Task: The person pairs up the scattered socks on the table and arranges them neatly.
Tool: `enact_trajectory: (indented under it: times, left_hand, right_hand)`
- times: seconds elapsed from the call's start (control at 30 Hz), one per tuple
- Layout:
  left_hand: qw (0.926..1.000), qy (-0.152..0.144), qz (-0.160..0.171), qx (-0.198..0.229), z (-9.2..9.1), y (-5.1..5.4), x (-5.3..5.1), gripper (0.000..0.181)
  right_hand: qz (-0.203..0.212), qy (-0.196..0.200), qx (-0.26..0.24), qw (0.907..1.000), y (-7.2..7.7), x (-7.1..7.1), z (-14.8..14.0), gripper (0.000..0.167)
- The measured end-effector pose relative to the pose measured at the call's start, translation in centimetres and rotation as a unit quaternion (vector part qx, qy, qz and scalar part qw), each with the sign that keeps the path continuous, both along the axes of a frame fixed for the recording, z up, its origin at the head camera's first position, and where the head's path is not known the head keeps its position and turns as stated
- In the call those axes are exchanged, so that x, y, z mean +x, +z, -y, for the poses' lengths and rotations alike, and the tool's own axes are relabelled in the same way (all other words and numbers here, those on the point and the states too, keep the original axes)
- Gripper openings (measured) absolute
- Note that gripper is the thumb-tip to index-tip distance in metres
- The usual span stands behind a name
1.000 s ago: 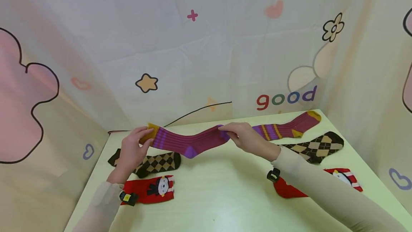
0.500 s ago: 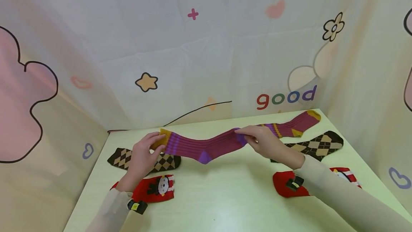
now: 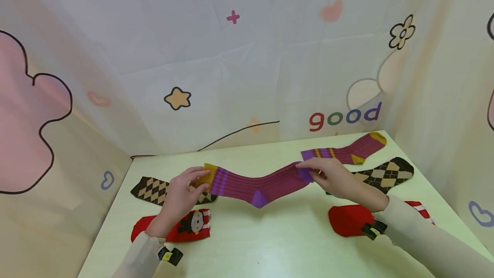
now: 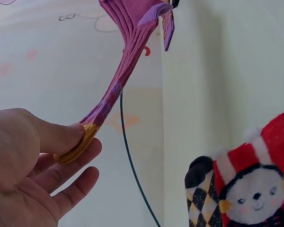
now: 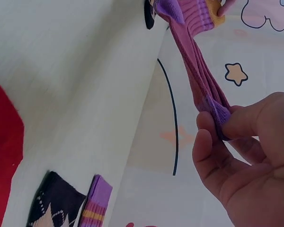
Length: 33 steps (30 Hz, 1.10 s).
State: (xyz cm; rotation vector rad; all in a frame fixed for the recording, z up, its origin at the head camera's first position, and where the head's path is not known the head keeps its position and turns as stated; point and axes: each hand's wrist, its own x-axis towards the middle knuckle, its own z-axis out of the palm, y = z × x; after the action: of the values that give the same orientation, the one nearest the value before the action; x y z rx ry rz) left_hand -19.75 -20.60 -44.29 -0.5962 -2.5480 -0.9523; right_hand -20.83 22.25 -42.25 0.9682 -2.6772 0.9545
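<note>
A magenta ribbed sock (image 3: pixel 247 183) with a purple heel, purple toe and mustard cuff hangs stretched between both hands, above the table. My left hand (image 3: pixel 181 194) pinches its mustard cuff, thumb on one side and fingers on the other, as the left wrist view shows. At the other end my right hand (image 3: pixel 333 177) pinches the purple toe (image 5: pixel 220 113) between thumb and fingers. Behind the right hand lies a similar magenta sock (image 3: pixel 347 151) with mustard toe and heel and mustard stripes.
On the left of the table (image 3: pixel 254 243) lie an argyle sock (image 3: pixel 152 190) and a red sock (image 3: pixel 194 226) with an animal face. Another argyle sock (image 3: pixel 387 175) and another red sock (image 3: pixel 347 220) lie on the right, partly behind my right arm. A printed curtain (image 3: pixel 231 76) encloses the table.
Both hands have carried the stretched sock to the right and slightly down, nearer to me. More of the striped sock at the back right now shows.
</note>
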Motion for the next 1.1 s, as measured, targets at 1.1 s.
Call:
enact_trajectory:
  times: [1.1]
  left_hand:
    - [0.9932,-0.057,0.097,-0.03,-3.1,-3.2,3.5,0.034]
  right_hand:
    - [0.06,0.02,0.086,0.9943,-1.5,3.3,-3.1,0.042]
